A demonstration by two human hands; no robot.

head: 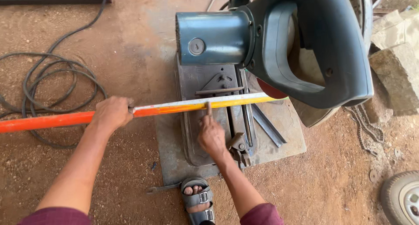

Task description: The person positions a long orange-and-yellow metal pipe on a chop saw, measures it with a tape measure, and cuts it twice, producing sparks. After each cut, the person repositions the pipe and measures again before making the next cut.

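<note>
view from above onto a dirt floor. at far left a dark cable (48, 83) lies in loose coils. a long orange square tube (48, 121) runs in from the left edge and crosses the base of a chop saw (227, 116); its colour turns yellow toward the right end, which lies under the saw's head, near the red disc. the left hand (112, 113) is wrapped around the tube with fingers curled shut on it, just left of the saw base. the right hand (211, 135) rests on the base, one finger raised to touch the tube's near side; what the other fingers do is unclear. the blue motor housing and handle (305, 46) are raised. the tube looks uncut and seems unclamped, so cutting appears still ahead. a sandalled foot (197, 201) shows below, a tyre (403, 196) at lower right.
</note>
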